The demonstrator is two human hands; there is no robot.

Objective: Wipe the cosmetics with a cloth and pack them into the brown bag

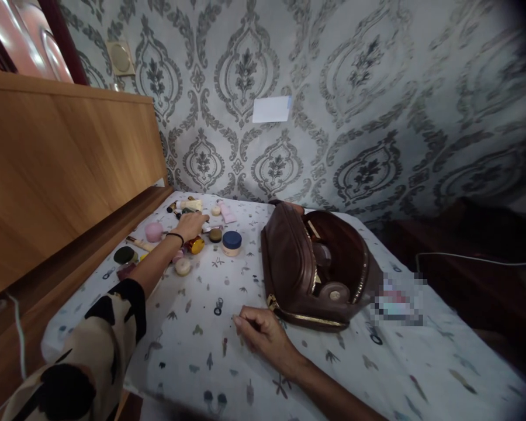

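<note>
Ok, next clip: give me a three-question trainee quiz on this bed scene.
1. True or false: the brown bag is zipped shut.
2. Which hand reaches into the cluster of cosmetics near the wooden headboard? A) left hand B) right hand
3. Fill in: the jar with the dark blue lid lies between the cosmetics and the ____.

Key: 1 false, it lies open with items inside; 2 A, the right hand rests on the printed sheet near the bag; 3 bag.

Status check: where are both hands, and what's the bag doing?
Left hand down among the cosmetics, grip unclear. Right hand loosely curled on the sheet, empty. Brown bag unzipped, open, beside it.
</note>
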